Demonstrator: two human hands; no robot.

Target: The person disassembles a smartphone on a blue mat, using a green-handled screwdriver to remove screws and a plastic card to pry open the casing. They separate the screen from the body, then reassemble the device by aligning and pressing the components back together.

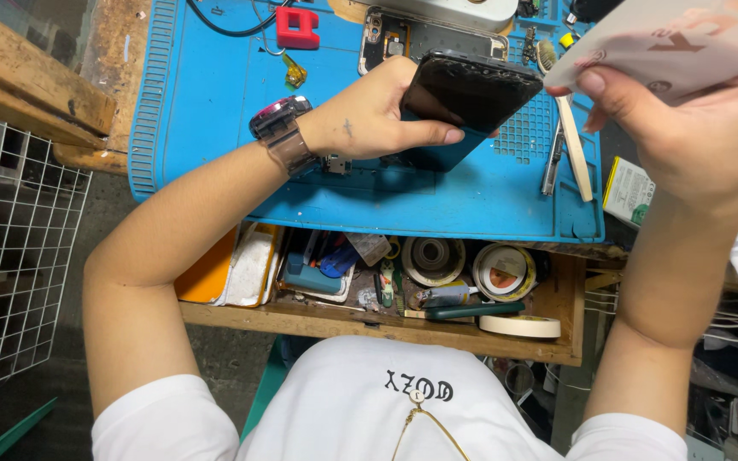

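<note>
Holding black phone (471, 90) in left hand (377, 111) grip over blue mat (215, 102); right hand (685, 128) grip pinching pale packet (676, 43)

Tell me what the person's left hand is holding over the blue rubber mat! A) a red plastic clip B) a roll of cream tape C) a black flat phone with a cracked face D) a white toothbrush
C: the left hand grips a black flat phone with a cracked face above the blue rubber mat, thumb along its lower edge.
</note>
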